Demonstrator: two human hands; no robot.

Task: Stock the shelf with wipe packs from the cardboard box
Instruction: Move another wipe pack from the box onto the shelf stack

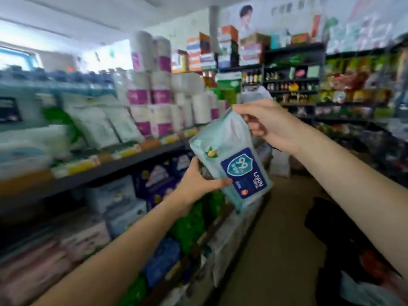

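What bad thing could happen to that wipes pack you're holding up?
The wipe pack hangs in the air, gripped only at its edges by the left hand and right hand, so it might slip and drop to the floor. The shelf looks crowded with white packs, so pushing it in could knock some off.

Single head view, tilted, faces forward down shop aisle; shelf [123, 164] close at left.
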